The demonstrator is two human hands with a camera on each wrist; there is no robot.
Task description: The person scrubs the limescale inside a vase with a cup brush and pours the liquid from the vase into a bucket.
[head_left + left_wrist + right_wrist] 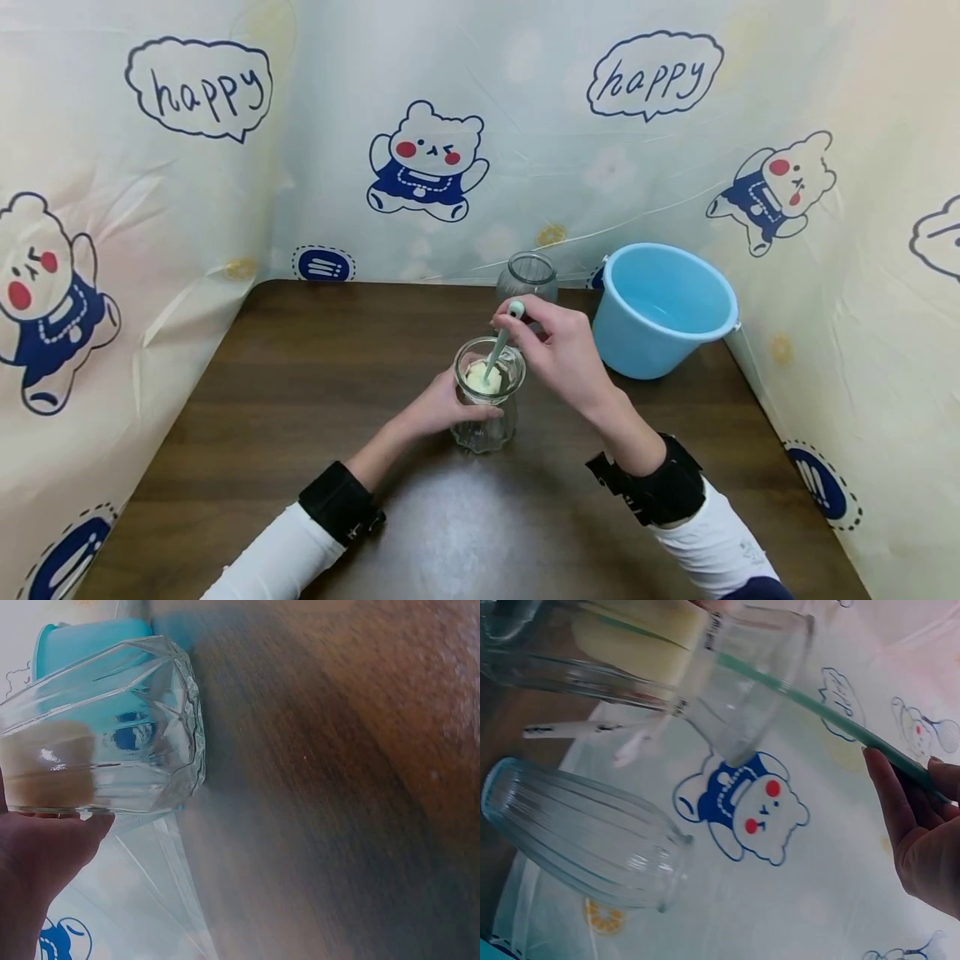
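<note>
Mint-green stick [499,343], cream lump [482,380], clear glass jar [486,433]
Bucket [648,354] light blue; counter [337,333] brown, wood-grained; backdrop [540,125] pale, printed with navy-clad, red-cheeked bears [428,179] and navy-outlined "happy" bubbles [201,87]; sleeves [277,554] white, wrist straps [339,502] black.

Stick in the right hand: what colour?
Pale green; the stick shows best in the right wrist view.

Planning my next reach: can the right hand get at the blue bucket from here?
Probably yes: the blue bucket stands beside the right hand, with nothing visible between them. That hand holds the green handle, though, so it may need freeing first.
</note>
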